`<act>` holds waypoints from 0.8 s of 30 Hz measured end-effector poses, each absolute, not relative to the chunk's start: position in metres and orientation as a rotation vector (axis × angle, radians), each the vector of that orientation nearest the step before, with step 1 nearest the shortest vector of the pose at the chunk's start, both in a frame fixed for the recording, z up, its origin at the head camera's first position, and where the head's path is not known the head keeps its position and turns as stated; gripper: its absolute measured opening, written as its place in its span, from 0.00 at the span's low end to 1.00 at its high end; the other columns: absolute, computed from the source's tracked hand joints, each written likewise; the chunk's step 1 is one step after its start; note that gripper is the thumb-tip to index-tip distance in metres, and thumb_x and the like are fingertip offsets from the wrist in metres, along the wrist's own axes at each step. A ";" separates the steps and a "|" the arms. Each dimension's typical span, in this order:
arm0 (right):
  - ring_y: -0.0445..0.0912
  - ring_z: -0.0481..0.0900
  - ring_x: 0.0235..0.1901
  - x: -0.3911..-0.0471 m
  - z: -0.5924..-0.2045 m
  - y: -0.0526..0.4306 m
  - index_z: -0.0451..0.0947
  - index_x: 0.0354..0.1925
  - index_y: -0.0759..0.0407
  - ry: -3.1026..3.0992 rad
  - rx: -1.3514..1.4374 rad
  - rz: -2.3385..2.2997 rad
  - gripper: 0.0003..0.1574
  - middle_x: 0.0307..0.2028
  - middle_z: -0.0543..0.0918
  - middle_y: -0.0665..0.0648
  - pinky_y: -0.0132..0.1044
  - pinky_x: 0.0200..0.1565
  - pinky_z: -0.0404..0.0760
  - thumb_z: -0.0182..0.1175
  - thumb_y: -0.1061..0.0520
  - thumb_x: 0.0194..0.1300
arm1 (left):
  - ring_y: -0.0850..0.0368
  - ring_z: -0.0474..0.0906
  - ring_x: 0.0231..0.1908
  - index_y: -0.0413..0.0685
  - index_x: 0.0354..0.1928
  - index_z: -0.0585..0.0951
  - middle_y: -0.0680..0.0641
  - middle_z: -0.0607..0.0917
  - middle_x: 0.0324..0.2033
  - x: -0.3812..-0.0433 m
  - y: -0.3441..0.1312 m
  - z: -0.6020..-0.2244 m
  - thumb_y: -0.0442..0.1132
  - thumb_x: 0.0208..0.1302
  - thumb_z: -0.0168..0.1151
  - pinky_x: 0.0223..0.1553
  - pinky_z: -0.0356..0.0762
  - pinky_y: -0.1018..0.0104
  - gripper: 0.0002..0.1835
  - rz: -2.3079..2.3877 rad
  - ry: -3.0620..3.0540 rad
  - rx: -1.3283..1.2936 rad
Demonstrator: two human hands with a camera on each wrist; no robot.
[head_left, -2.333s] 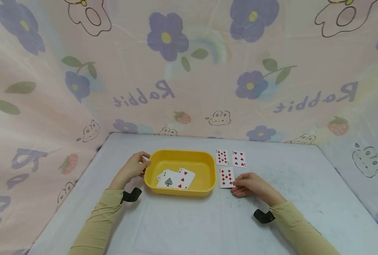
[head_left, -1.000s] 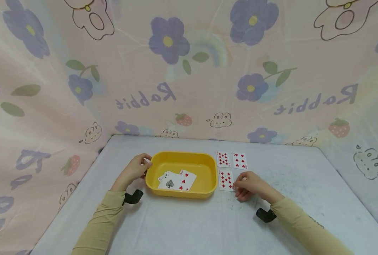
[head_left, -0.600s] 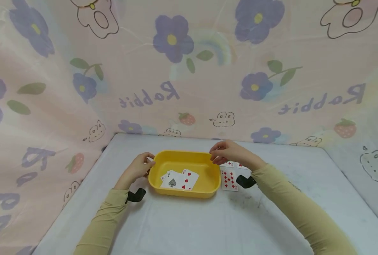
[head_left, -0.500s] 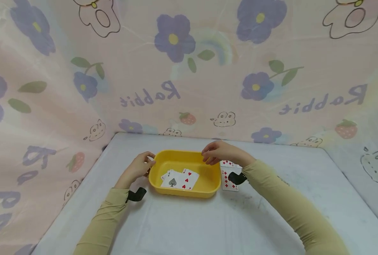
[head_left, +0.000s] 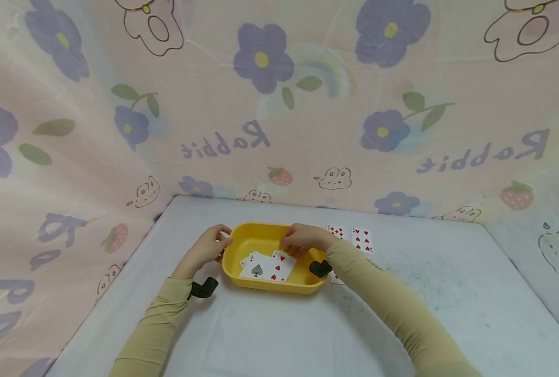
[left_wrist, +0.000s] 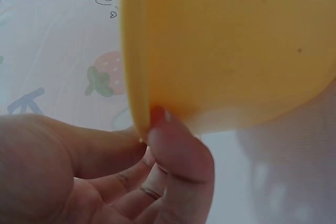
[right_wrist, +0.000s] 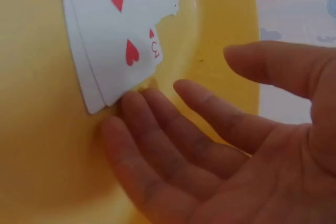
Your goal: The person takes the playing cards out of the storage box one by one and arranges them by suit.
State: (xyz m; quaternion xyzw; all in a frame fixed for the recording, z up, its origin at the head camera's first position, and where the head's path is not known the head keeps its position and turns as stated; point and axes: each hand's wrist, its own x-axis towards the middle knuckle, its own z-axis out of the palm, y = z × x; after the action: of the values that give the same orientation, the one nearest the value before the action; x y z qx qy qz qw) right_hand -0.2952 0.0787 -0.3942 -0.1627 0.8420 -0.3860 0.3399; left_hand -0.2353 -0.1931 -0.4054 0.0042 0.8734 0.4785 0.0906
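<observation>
A yellow tray [head_left: 274,287] stands on the table with several playing cards inside, fanned over each other. Among them are an ace of spades [head_left: 256,269] and, on the right, a three of hearts [head_left: 284,267]. My left hand [head_left: 206,246] pinches the tray's left rim, thumb and a finger on either side of the wall [left_wrist: 134,51]. Reaching into the tray, my right hand [head_left: 306,237] has its fingers spread and loosely bent. In the right wrist view its fingertips [right_wrist: 132,100] are at the lower edge of the three of hearts, gripping nothing; whether they touch it I cannot tell.
Right of the tray lie a six of hearts [head_left: 362,241] and a diamond card [head_left: 336,230]; my right arm partly covers that one and another card [head_left: 336,277] nearer me. A patterned cloth wall [head_left: 307,131] rises behind the white table [head_left: 260,335].
My right hand has left the nearest diamond card on the table, passed over the tray's far right corner and come down inside it. The left hand keeps its hold on the rim.
</observation>
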 end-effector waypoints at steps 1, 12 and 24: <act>0.56 0.80 0.38 -0.295 -0.394 0.078 0.78 0.45 0.68 2.192 -0.411 -1.001 0.17 0.37 0.82 0.64 0.45 0.45 0.80 0.58 0.55 0.66 | 0.51 0.76 0.27 0.37 0.56 0.70 0.39 0.77 0.35 -0.235 -0.193 -0.406 0.34 0.72 0.52 0.25 0.80 0.62 0.14 1.421 2.596 0.013; 0.49 0.77 0.31 -0.290 -0.396 0.071 0.79 0.41 0.62 2.225 -0.403 -0.913 0.12 0.31 0.80 0.58 0.37 0.35 0.77 0.60 0.54 0.65 | 0.51 0.75 0.26 0.37 0.55 0.71 0.39 0.76 0.35 -0.236 -0.193 -0.406 0.34 0.71 0.53 0.27 0.81 0.59 0.14 1.422 2.598 0.014; 0.43 0.72 0.25 -0.290 -0.393 0.073 0.79 0.41 0.59 2.327 -0.411 -0.935 0.10 0.30 0.78 0.54 0.30 0.29 0.74 0.66 0.61 0.60 | 0.51 0.75 0.26 0.37 0.55 0.71 0.39 0.77 0.35 -0.235 -0.191 -0.406 0.35 0.71 0.53 0.24 0.80 0.63 0.14 1.413 2.605 -0.005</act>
State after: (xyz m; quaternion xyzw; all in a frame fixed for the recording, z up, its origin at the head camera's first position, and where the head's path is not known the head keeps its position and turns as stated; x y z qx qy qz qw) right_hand -0.2897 0.0729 -0.3931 -0.1543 0.8748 -0.3513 0.2958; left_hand -0.2350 -0.1914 -0.4060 -0.0016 0.8756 0.4748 0.0888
